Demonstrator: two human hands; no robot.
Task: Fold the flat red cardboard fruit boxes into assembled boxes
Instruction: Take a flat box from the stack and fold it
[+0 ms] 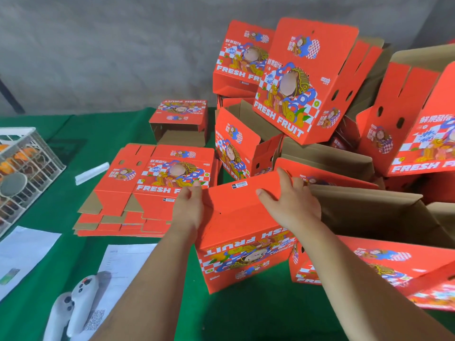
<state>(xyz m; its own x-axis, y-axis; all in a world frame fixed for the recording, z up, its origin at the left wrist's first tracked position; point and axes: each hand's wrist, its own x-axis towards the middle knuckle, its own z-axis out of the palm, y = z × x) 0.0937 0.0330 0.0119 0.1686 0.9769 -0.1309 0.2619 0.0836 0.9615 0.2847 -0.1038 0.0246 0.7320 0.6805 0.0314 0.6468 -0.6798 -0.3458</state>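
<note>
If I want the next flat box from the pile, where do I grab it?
Take the top sheet of the flat pile by its near edge, coming from the front. The brown flaps there stick out past the sheets below, so fingers can slip under one.

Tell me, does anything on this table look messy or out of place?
Yes. The finished boxes at the far right are heaped at all angles, some tilted and leaning on one another, unlike the neat stack of flat boxes. Two white controllers lie on papers near the front edge, unrelated to box folding.
</note>
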